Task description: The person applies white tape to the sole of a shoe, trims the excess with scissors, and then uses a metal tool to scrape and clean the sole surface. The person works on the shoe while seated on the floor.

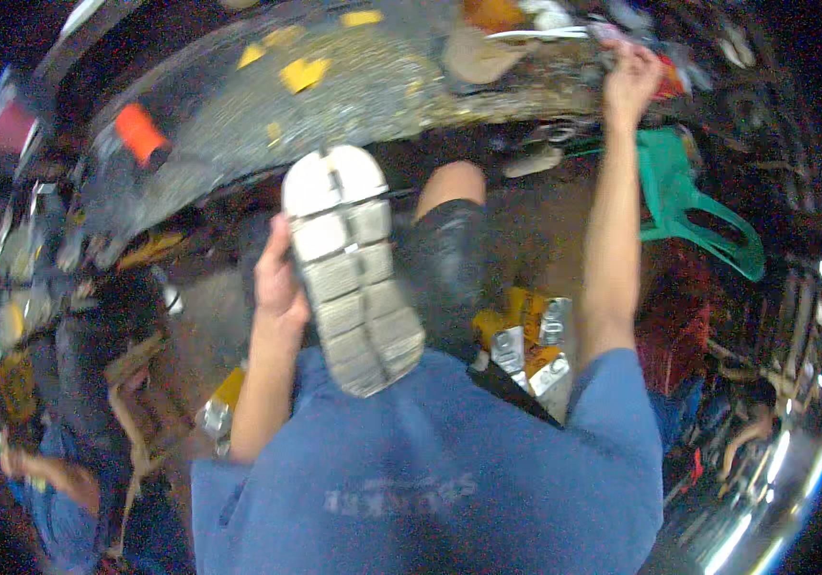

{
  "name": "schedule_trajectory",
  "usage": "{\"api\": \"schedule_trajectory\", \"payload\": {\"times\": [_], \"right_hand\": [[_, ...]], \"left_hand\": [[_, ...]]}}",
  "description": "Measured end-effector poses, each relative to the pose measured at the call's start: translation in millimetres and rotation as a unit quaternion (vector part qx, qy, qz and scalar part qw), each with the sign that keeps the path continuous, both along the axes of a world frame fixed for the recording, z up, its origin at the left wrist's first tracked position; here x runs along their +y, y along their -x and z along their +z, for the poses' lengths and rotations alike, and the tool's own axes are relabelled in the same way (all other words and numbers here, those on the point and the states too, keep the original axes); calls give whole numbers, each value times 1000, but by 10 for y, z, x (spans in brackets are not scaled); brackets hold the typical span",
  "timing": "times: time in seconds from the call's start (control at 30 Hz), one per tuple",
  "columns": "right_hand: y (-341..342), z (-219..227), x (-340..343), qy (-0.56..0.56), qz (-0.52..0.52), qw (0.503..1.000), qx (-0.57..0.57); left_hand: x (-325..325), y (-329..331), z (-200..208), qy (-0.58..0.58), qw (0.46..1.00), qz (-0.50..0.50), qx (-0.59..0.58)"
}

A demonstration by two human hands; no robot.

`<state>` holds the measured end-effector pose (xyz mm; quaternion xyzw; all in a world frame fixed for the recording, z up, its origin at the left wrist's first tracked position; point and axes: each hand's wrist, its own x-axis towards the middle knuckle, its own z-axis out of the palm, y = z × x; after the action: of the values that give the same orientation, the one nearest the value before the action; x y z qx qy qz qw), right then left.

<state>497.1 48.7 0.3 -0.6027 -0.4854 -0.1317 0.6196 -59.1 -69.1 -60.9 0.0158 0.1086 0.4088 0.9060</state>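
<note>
A shoe (358, 273) is held upright in front of my chest, its pale segmented sole turned toward me. The toe end is bright white, the rest greyer, and a dark line runs down the middle. My left hand (282, 278) grips it along its left edge; the shoe's upper is hidden behind the sole. Far forward and to the right, my right arm is stretched out. My right hand (633, 81) is at a cluttered spot beside a red item (670, 77). Motion blur smears its fingers, so whether they hold anything does not show.
A worn workbench (210, 125) curves across the front, bearing yellow scraps (306, 74), an orange cylinder (140, 134) and a tan sole-shaped piece (483, 57). A green plastic chair (694, 196) stands right. Yellow-and-silver packages (531, 340) lie low right. Another person's arm (57, 474) shows lower left.
</note>
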Motion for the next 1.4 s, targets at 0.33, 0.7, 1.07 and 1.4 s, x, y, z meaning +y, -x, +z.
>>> {"api": "schedule_trajectory", "payload": {"times": [0.33,0.7,1.07,1.4], "right_hand": [[99,24,-14,41,171,939,297],[-386,125,135,279,19,951,-131],[-403,210,-203,378,-49,873,-303],[-561,256,-358,413,-20,819,-399]], "left_hand": [[124,52,-8,-48,998,-47,-13],[67,-3,88,-11,1000,-27,12],[93,41,62,-35,995,-62,-66],[82,-10,171,-5,999,-39,25]]}}
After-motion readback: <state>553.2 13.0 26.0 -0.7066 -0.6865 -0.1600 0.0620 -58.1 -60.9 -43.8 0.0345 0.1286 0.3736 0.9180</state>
